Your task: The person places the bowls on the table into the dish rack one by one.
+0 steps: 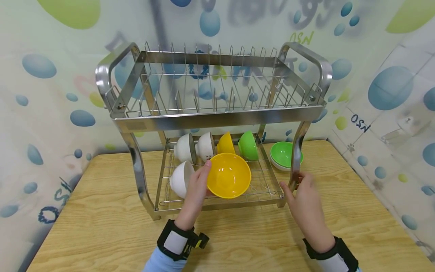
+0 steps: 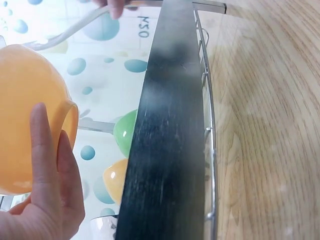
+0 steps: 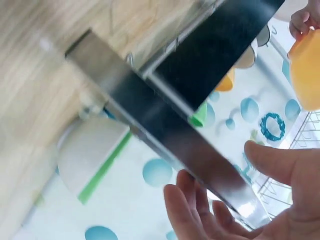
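My left hand (image 1: 195, 190) holds a yellow bowl (image 1: 229, 176) by its left edge, the bowl's inside facing me. In the left wrist view the fingers lie along its outer wall and the thumb side is partly hidden. The bowl is in front of the dish rack's lower tier. My right hand (image 1: 308, 202) is at the right front leg (image 1: 297, 151) of the metal dish rack (image 1: 217, 120). The right wrist view shows loosely bent fingers (image 3: 175, 202) at the leg's edge, with the thumb spread away. Just behind that leg, a green bowl (image 1: 282, 153) sits in a white bowl (image 1: 276, 164).
On the lower tier, white bowls (image 1: 185, 149), a smaller yellow bowl (image 1: 225, 143) and a green bowl (image 1: 248, 146) stand on edge. Another white bowl (image 1: 179, 180) is nearer the front left. Upright wires line the upper tier. The rack stands on a wooden table (image 1: 91, 211) against a patterned wall.
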`<state>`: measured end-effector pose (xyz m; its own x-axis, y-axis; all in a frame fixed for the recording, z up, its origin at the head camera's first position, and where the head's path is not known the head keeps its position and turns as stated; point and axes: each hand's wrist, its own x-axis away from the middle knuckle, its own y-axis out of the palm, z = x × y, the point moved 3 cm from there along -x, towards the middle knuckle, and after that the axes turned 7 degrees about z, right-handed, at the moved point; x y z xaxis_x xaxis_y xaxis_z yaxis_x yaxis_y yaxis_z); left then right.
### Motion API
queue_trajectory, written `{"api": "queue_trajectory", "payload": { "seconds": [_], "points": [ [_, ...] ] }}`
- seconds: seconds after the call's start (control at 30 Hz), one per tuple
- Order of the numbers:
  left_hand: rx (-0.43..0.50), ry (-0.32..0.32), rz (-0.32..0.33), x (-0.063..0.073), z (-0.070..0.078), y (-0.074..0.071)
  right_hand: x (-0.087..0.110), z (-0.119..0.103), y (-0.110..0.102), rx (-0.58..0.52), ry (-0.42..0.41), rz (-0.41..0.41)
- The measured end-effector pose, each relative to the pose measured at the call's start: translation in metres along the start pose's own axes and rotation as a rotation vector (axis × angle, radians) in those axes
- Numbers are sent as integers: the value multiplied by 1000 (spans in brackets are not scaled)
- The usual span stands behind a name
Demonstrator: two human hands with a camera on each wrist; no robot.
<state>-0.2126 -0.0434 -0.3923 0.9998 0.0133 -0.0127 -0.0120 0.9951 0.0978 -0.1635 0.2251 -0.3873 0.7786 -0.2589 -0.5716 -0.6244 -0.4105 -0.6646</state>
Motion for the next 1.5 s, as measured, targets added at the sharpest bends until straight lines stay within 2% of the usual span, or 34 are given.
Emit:
{"api": "queue_trajectory", "payload": {
  "seconds": [0.13, 0.63, 1.07, 1.27, 1.5],
  "points": [
    [3, -3, 9, 0, 0, -1, 1, 1, 5, -24, -28, -34],
    [12, 8, 1, -1, 2, -2, -1, 2, 9, -79, -97, -38],
    [11, 22, 9, -1, 3, -4, -2, 3, 11, -88, -59, -87],
    [-68, 86, 84, 0, 8, -6, -1, 4, 11, -84, -48, -96],
    [-260, 202, 190, 6, 19, -6, -1, 5, 12, -81, -45, -101]
  ]
}}
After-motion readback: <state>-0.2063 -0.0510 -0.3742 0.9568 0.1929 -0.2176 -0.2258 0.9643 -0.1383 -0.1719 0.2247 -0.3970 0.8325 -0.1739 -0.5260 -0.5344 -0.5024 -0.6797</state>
